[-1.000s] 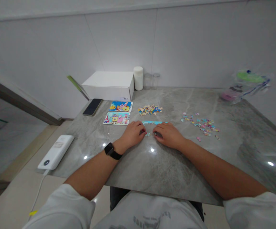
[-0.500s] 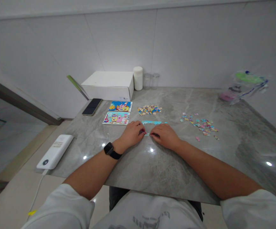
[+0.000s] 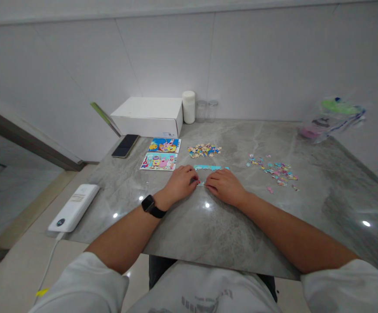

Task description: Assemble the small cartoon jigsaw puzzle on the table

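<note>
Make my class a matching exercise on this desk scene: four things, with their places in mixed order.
Things:
1. Watch
2. Light-blue puzzle strip
3. Phone
4. Scattered puzzle pieces

Places:
A. On the table, right of the right hand
B. Just left of the picture cards
C. Worn on the wrist behind the left hand
D. Just beyond the gap between both hands

Pairs: 1-C, 2-D, 3-B, 4-A

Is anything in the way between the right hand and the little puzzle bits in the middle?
No, nothing visible is. The right hand's fingertips are right at the little puzzle bits, and the left hand is at their other end. The blue puzzle strip lies beyond them, not between.
</note>
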The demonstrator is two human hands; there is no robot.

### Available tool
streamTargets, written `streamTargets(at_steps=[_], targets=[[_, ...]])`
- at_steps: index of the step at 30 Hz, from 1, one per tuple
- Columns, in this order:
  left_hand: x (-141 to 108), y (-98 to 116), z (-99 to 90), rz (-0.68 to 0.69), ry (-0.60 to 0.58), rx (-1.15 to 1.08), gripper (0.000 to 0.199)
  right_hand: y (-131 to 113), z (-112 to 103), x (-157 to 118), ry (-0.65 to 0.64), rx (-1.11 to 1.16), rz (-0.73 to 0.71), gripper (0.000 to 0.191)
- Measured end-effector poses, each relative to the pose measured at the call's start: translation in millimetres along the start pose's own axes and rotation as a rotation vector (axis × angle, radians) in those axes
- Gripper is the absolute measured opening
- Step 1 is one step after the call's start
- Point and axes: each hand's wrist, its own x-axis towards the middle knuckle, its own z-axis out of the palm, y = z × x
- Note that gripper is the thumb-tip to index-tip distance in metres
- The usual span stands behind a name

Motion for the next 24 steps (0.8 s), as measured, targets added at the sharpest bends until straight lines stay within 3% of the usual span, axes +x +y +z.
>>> streamTargets(at_steps=[10, 24], targets=[[1, -2, 2.5, -0.007, 0.014, -0.019, 0.012, 4, 9, 1, 0.036, 0.124, 0.065, 0.010], [2, -11, 6.7, -0.047, 0.066, -0.140, 0.016, 3, 9, 1, 0.104, 0.231, 0.164, 0.027]])
